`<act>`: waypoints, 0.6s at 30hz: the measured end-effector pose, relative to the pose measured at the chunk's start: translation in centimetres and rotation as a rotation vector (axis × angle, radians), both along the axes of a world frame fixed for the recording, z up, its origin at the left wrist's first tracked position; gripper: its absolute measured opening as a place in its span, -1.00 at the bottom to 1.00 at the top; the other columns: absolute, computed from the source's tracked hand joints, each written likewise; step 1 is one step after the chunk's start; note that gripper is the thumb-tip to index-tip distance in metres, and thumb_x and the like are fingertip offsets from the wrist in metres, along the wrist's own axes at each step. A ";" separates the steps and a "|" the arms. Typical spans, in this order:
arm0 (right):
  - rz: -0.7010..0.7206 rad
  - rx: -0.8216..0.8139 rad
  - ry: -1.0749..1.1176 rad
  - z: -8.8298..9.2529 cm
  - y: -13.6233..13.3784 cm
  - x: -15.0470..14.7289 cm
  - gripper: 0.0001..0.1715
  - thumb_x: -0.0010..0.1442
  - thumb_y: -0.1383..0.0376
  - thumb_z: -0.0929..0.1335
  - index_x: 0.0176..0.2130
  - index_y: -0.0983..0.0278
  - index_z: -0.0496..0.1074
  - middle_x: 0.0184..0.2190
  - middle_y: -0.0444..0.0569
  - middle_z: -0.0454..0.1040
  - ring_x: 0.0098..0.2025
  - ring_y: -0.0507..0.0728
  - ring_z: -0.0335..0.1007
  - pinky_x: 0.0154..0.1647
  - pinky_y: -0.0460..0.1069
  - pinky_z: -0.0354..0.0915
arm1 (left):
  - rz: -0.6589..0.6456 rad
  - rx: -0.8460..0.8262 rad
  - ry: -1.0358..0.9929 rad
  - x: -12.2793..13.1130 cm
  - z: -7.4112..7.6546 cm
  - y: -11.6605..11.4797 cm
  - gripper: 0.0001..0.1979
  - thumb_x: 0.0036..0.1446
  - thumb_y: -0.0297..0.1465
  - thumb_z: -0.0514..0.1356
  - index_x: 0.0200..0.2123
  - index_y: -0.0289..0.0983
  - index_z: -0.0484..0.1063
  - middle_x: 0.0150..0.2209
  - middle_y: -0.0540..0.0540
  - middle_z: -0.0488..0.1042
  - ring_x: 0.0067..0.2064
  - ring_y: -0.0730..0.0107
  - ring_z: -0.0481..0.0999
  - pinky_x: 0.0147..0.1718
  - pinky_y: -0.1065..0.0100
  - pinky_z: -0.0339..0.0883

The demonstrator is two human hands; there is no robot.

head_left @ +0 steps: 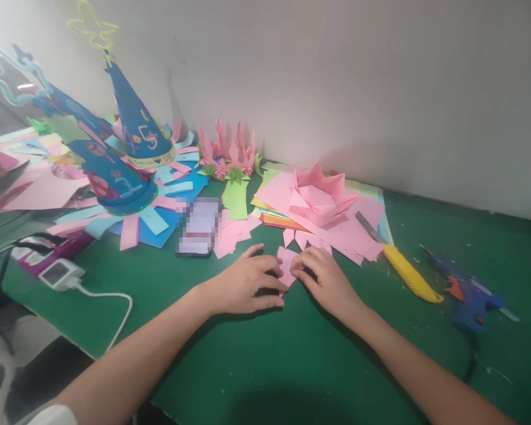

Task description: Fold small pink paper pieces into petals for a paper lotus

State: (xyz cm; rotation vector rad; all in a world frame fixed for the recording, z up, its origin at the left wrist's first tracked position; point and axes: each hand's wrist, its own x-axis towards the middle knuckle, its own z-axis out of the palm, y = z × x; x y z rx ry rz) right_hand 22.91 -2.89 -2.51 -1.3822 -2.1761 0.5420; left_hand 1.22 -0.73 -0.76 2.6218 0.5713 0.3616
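A small piece of pink paper [287, 264] lies on the green table between my two hands. My left hand [250, 280] rests flat at its left side, fingers spread, the fingertips touching its edge. From the right, my right hand [323, 274] pinches the paper's right edge between thumb and fingers. Just beyond are several small folded pink pieces [307, 239] and a heap of pink paper squares [234, 233]. A large folded pink paper flower [321, 195] sits on a stack of coloured sheets behind them.
To the right lie a yellow-handled knife [409, 271] and a blue glue gun [473, 295]. A phone [199, 227] is at the left, near blue cone hats [137, 124] and a pink paper crown [228, 150]. A power strip [53, 254] with a white cable sits at the left edge.
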 end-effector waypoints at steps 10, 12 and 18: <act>-0.134 0.105 -0.014 -0.2 0.3 1.1 -0.85 0.22 0.38 0.22 -0.37 0.23 0.32 -0.40 -0.05 0.38 -0.31 0.14 0.31 -0.29 0.01 0.22 | -0.007 -0.016 0.025 -0.2 0.4 -0.4 -0.71 0.17 -0.15 0.13 -0.10 -0.09 0.47 -0.12 -0.07 0.39 -0.01 0.28 0.36 0.21 -0.01 -0.28; -0.153 0.121 -0.026 -0.1 0.1 1.3 -0.86 0.23 0.35 0.22 -0.35 0.23 0.34 -0.39 -0.05 0.40 -0.31 0.13 0.33 -0.31 0.00 0.23 | -0.008 -0.013 0.028 -0.2 0.4 -0.5 -0.69 0.16 -0.13 0.13 -0.08 -0.08 0.46 -0.12 -0.08 0.38 -0.03 0.29 0.36 0.21 0.00 -0.27; -0.145 0.199 -0.087 0.0 -0.3 1.3 -0.79 0.26 0.32 0.19 -0.22 0.26 0.38 -0.28 0.02 0.50 -0.21 0.18 0.39 -0.19 0.06 0.28 | -0.038 0.037 0.033 0.2 0.2 -0.7 -0.60 0.14 -0.08 0.12 -0.01 -0.12 0.42 -0.07 -0.13 0.35 -0.07 0.23 0.28 0.13 0.10 -0.03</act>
